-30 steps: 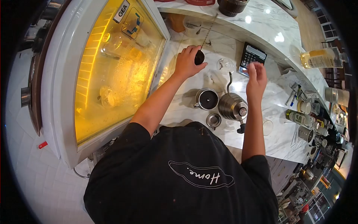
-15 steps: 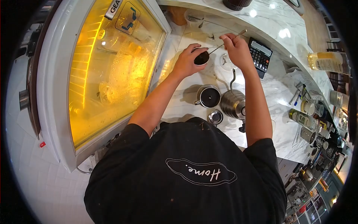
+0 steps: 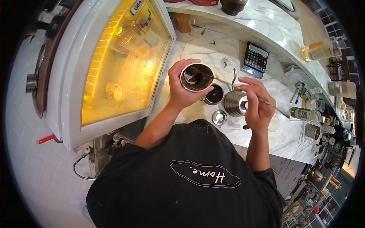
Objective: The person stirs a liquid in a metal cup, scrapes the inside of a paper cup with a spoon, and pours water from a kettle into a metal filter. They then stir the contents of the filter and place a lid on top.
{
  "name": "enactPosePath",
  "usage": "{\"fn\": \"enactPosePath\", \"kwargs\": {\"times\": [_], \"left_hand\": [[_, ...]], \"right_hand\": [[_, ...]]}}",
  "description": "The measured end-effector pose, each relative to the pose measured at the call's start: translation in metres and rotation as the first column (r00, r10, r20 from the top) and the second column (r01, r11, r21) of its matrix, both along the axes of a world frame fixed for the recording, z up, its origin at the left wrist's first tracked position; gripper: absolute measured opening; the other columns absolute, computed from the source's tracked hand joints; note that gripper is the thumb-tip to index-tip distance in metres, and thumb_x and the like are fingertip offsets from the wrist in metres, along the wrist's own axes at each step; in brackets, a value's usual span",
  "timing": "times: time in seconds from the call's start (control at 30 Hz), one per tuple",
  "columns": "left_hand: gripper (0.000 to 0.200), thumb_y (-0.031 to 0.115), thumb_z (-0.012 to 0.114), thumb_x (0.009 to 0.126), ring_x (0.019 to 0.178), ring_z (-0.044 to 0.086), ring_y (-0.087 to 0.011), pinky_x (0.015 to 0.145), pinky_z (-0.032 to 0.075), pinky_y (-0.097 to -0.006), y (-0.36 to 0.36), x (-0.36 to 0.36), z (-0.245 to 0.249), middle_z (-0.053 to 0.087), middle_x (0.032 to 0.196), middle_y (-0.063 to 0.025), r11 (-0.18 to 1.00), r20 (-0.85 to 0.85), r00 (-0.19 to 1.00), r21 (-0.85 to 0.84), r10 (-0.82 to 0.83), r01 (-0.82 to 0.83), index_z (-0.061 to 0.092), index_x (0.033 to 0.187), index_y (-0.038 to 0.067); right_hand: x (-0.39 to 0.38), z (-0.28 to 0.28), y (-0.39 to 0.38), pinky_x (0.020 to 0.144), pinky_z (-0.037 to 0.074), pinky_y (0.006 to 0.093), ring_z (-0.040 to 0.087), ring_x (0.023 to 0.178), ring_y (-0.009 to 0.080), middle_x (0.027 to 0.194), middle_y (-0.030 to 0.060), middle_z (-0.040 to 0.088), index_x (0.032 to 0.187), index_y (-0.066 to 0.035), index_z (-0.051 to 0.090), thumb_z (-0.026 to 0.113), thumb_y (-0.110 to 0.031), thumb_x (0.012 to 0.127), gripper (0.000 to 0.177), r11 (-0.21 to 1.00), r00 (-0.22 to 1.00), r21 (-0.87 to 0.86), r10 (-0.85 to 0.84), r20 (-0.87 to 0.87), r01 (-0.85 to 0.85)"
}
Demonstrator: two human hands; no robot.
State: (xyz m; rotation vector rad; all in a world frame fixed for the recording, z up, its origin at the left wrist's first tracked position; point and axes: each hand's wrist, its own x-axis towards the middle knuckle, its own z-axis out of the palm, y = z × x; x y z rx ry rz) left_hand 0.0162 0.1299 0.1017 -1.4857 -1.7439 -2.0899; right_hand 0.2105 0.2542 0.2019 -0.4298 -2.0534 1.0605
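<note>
My left hand [image 3: 181,84] is wrapped round a cup [image 3: 196,77], its mouth tilted toward me, with dark material clinging inside. In my right hand [image 3: 261,104] is a long thin metal spoon [image 3: 274,108], whose far end reaches the cup's rim. Below the hands on the marble counter are a metal pitcher of dark liquid [image 3: 215,94], a steel gooseneck kettle [image 3: 234,103] and a small metal strainer [image 3: 219,118]. A clear glass [image 3: 229,64] sits beyond the kettle's spout.
A lit yellow glass-door fridge [image 3: 125,64] stands on the left. A black calculator [image 3: 255,60] lies on the counter [image 3: 228,42]. Bottles, including a green-labelled one [image 3: 305,114], and utensils crowd the right side. A raised ledge [image 3: 262,19] curves along the back.
The cup has come closer to me and tipped so its inside shows. My right hand has moved down and toward me with the spoon, uncovering the calculator. The view has shifted slightly.
</note>
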Motion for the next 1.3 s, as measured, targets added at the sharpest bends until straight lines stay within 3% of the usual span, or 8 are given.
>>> {"fn": "enactPosePath", "kwargs": {"times": [0.13,0.27,0.37,0.57,1.07,1.17,1.27,1.3], "left_hand": [[0.098,0.009,0.097,0.063,0.117,0.063,-0.0259,0.101,0.054,-0.0355,-0.020,0.016,0.022,0.057,0.132,-0.0195,0.999,-0.004,0.999,0.036,-0.038,0.038,0.033,0.138,0.004],[0.095,0.006,0.095,0.062,0.116,0.063,-0.0246,0.099,0.054,-0.0341,-0.031,0.024,0.039,0.057,0.132,-0.0192,0.994,-0.041,0.997,0.088,-0.068,0.071,0.035,0.135,0.004],[0.111,0.005,0.092,0.066,0.115,0.064,-0.0280,0.098,0.054,-0.0375,-0.041,0.026,0.046,0.054,0.135,-0.0264,0.998,-0.151,0.987,0.011,-0.055,0.058,0.014,0.145,0.008],[0.114,0.005,0.091,0.065,0.114,0.064,-0.0285,0.097,0.054,-0.0379,-0.049,0.029,0.057,0.054,0.134,-0.0266,0.999,-0.255,0.967,0.036,-0.010,0.020,0.012,0.147,0.009],[0.118,0.000,0.089,0.065,0.120,0.063,-0.0316,0.098,0.056,-0.0396,-0.053,0.030,0.072,0.053,0.138,-0.0315,0.975,-0.309,0.937,0.090,-0.165,0.201,0.010,0.152,0.012],[0.117,-0.002,0.087,0.065,0.122,0.062,-0.0329,0.099,0.056,-0.0399,-0.052,0.029,0.083,0.052,0.139,-0.0314,0.964,-0.339,0.911,0.044,-0.234,0.264,0.012,0.153,0.012],[0.100,0.002,0.090,0.062,0.124,0.062,-0.0334,0.104,0.052,-0.0417,-0.045,0.036,0.085,0.061,0.135,-0.0242,0.926,-0.205,0.933,0.178,-0.295,0.332,0.036,0.146,0.008],[0.099,0.001,0.090,0.062,0.124,0.062,-0.0333,0.105,0.052,-0.0415,-0.045,0.035,0.086,0.061,0.135,-0.0241,0.920,-0.191,0.930,0.182,-0.314,0.348,0.036,0.145,0.008]], "right_hand": [[0.017,0.019,-0.024,0.096,0.048,0.0486,0.073,0.100,0.0300,0.095,0.0149,0.076,0.093,0.001,0.071,0.063,-0.001,0.093,0.009,0.991,0.997,0.129,0.046,-0.054,-0.038],[0.026,0.030,-0.042,0.097,0.048,0.0478,0.072,0.103,0.0314,0.094,0.0143,0.076,0.093,0.000,0.071,0.064,-0.004,0.094,0.008,0.985,0.994,0.169,0.052,-0.094,-0.036],[0.031,0.035,-0.057,0.096,0.048,0.0475,0.071,0.106,0.0339,0.093,0.0142,0.076,0.092,0.000,0.071,0.065,-0.007,0.095,0.009,0.986,0.991,0.168,0.041,-0.130,-0.019],[0.040,0.042,-0.075,0.098,0.047,0.0483,0.070,0.110,0.0362,0.089,0.0121,0.076,0.091,0.000,0.070,0.065,-0.010,0.096,0.012,0.988,0.986,0.155,0.043,-0.158,-0.018],[0.056,0.078,-0.083,0.108,0.037,0.0526,0.073,0.106,0.0301,0.084,0.0032,0.075,0.088,-0.007,0.069,0.065,-0.024,0.101,0.022,0.949,0.994,0.314,0.033,-0.100,0.000],[0.063,0.088,-0.074,0.109,0.036,0.0527,0.073,0.104,0.0287,0.084,0.0026,0.075,0.088,-0.007,0.069,0.065,-0.025,0.101,0.023,0.935,0.995,0.355,0.045,-0.084,-0.012],[0.068,0.097,-0.068,0.110,0.035,0.0527,0.074,0.103,0.0264,0.085,0.0027,0.075,0.086,-0.007,0.070,0.064,-0.023,0.101,0.022,0.932,0.998,0.360,0.052,-0.040,-0.034],[0.068,0.096,-0.067,0.110,0.035,0.0528,0.074,0.103,0.0263,0.085,0.0027,0.075,0.086,-0.007,0.070,0.063,-0.021,0.101,0.022,0.937,0.998,0.348,0.049,-0.043,-0.031]]}}
